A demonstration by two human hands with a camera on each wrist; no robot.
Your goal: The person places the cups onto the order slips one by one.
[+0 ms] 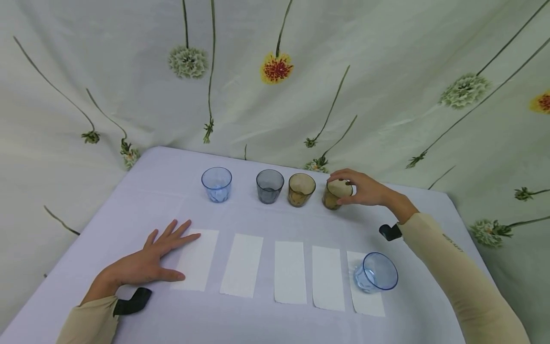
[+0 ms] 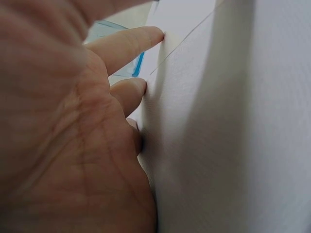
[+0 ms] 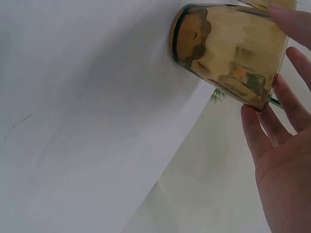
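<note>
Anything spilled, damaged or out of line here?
No spill or damage visible. One minor oddity: the five white sheets are unevenly spaced; the three on the right sit closer together.

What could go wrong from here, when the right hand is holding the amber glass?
The right hand holds the amber glass near its rim, so it might slip or tip.
The other amber glass stands close beside it and could be knocked.
The left hand lies partly over the leftmost paper, so moving that hand may shift the sheet.
</note>
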